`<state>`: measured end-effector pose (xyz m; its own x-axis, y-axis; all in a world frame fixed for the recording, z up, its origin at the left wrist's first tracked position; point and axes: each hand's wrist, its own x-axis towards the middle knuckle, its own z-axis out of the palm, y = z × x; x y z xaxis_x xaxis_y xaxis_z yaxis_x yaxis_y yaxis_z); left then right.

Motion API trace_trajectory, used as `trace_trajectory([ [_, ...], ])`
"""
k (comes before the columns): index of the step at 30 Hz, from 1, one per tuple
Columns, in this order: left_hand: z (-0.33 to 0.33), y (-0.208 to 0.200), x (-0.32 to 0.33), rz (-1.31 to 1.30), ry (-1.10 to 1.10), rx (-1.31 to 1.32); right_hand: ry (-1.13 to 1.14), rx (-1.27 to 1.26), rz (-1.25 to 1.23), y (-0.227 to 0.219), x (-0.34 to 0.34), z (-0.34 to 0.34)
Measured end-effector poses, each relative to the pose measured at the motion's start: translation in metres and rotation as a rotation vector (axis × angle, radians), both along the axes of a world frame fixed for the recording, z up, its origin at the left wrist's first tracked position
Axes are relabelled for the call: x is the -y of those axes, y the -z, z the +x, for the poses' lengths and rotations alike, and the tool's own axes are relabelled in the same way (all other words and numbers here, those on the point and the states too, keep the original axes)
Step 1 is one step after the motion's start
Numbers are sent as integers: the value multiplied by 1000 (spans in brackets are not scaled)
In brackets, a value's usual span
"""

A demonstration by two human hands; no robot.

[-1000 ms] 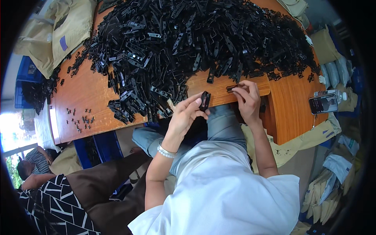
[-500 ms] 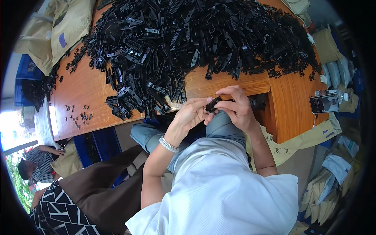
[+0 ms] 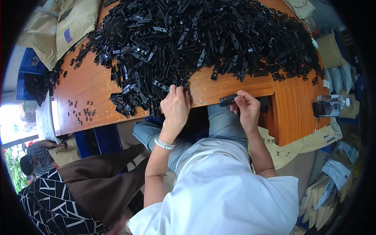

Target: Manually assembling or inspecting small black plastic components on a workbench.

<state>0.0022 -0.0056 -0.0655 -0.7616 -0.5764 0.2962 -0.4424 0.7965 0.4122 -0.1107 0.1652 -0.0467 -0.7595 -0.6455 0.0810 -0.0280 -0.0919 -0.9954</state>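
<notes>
A big heap of small black plastic parts point(image 3: 168, 51), many long and narrow with slots, covers much of the wooden table point(image 3: 231, 85). At the heap's near edge my left hand point(image 3: 176, 106) has its fingers curled down against the parts; what lies between the fingertips is hidden. Over the table's front edge, above my lap, my right hand point(image 3: 247, 111) pinches a black plastic clip-like piece point(image 3: 228, 100) between thumb and fingers. That piece points left, apart from my left hand.
Several tiny dark pieces point(image 3: 82, 111) lie scattered at the table's left. A phone point(image 3: 326, 108) leans at the right edge beside a clear bottle point(image 3: 344, 102). Tan sacks point(image 3: 76, 29) and a blue crate point(image 3: 29, 74) stand left. Another person point(image 3: 58, 199) sits close on my left.
Both hands were together on the black piece. My left hand has let go and moved up to the heap; my right hand has drawn slightly right, keeping the piece.
</notes>
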Motion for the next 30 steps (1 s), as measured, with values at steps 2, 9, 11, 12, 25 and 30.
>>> trace_trajectory([
  [2,1,1,2,7,10,-21,21,108,-2,3,8,1],
  [9,7,-2,-11,987,-3,-632,63,216,-53,2,21,7],
  [11,8,-2,-16,1063,98,-708,7,379,-96,-1,25,9],
  [12,7,-5,-19,1130,119,-673,-9,437,-120,-2,27,9],
  [25,6,-10,-40,1143,192,-534,109,193,25,-12,34,24],
  [30,1,-21,-32,1555,153,-518,40,-25,27,-9,33,26],
])
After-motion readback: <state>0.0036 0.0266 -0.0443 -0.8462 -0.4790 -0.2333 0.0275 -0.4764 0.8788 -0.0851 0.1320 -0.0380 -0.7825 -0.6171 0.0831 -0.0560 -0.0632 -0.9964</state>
